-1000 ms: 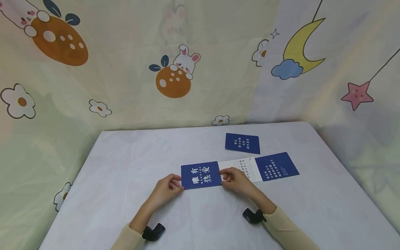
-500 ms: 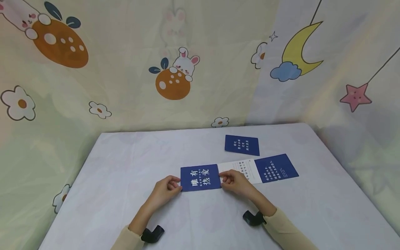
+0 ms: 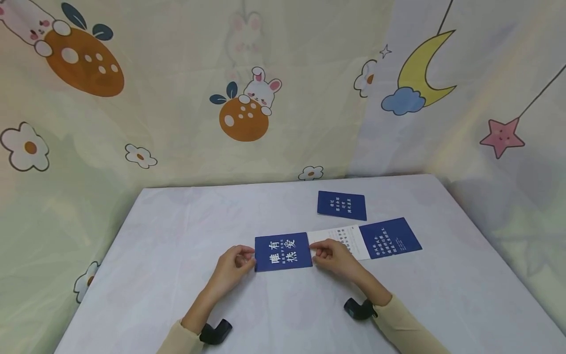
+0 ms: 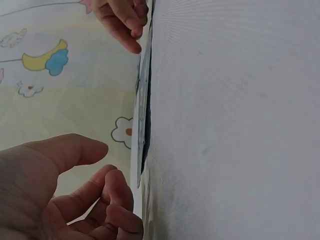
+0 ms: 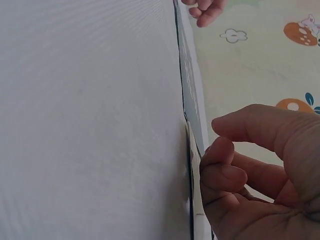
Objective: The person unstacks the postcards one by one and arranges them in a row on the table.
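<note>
A dark blue card point(image 3: 283, 251) with large white characters lies on the white table between both hands. To its right a white printed panel point(image 3: 356, 241) and another blue panel point(image 3: 391, 238) continue in a row; whether they are joined to it is unclear. My left hand point(image 3: 232, 266) is at the card's left edge; in the left wrist view its thumb and loosely curled fingers stand apart, with nothing between them. My right hand point(image 3: 338, 258) rests over the white panel at the card's right edge, fingers curled loosely and thumb near the index finger, pinching nothing visible.
A separate blue card point(image 3: 342, 205) with small white characters lies farther back on the white-covered table point(image 3: 190, 221). A cloth backdrop point(image 3: 177, 98) with cartoon prints rises behind and beside the table. Dark wrist cameras point(image 3: 215, 332) hang from both wrists.
The left hand's fingers have loosened slightly at the card's left edge. The right hand and the cards stay nearly where they were; the head view has tilted up a little.
</note>
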A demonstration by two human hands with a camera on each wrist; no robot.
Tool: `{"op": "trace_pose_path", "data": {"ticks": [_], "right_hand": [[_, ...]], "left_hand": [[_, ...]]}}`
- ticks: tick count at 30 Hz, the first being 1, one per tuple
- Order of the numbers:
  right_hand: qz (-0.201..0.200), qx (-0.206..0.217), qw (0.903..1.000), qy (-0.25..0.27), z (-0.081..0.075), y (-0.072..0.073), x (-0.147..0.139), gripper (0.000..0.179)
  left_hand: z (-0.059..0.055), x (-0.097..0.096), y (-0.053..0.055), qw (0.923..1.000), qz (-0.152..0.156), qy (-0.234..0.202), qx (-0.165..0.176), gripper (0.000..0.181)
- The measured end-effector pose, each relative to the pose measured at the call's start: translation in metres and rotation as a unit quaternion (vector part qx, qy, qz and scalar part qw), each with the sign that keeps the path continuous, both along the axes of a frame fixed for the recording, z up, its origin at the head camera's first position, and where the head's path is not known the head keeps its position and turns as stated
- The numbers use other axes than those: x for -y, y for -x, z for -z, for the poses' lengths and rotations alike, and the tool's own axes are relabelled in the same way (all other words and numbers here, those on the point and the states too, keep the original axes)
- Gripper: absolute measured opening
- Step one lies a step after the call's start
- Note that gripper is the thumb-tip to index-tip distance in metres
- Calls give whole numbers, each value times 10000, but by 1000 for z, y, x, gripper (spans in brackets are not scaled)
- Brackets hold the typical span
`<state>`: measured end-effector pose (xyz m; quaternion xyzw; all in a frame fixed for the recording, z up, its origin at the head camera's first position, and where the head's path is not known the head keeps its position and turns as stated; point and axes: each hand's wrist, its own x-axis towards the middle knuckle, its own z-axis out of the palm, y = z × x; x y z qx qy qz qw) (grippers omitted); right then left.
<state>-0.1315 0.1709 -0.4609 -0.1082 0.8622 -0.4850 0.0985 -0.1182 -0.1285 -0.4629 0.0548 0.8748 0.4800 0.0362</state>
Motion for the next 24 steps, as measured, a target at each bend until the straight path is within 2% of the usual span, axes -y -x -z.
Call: {"op": "trace_pose_path", "data": {"ticks": [9,14,18,24], "right_hand": [[164,-211,9996,5,3,2,-6,29],[346,-218,9991,-91,2,4,-9,25],[626,-81,9979,-122,0,7,-14,24],[704,-96,9973,-162,2,12,-18,24]], "left_hand": [[3,-10,3,9992,145,-355,-120,23],[6,-18,4,9971,382,-352,-559,25],[5,-30,10,9948,518,-392,-780,28],[-3,-53,19,9943,680,-456,-682,32]]}}
